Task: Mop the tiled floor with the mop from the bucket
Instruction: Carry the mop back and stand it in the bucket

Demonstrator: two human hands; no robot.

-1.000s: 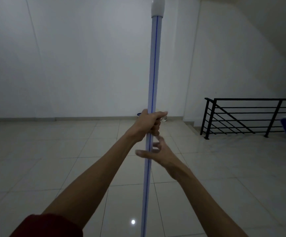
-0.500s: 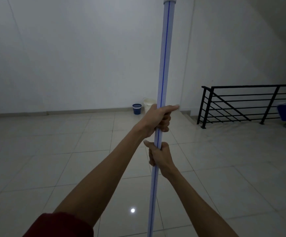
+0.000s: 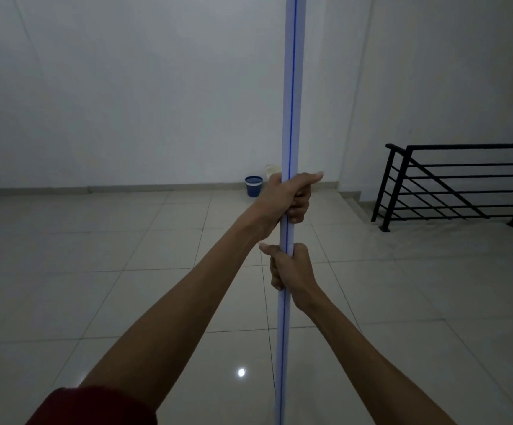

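Left hand (image 3: 287,199) above right hand (image 3: 290,271), both clenched on upright pole (image 3: 289,118); mop head unseen, pole could slip.

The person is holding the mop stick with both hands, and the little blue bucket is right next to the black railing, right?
Not quite. Both hands, left hand and right hand, do grip the mop stick, but the head view shows the blue bucket against the far wall, well apart from the black railing.
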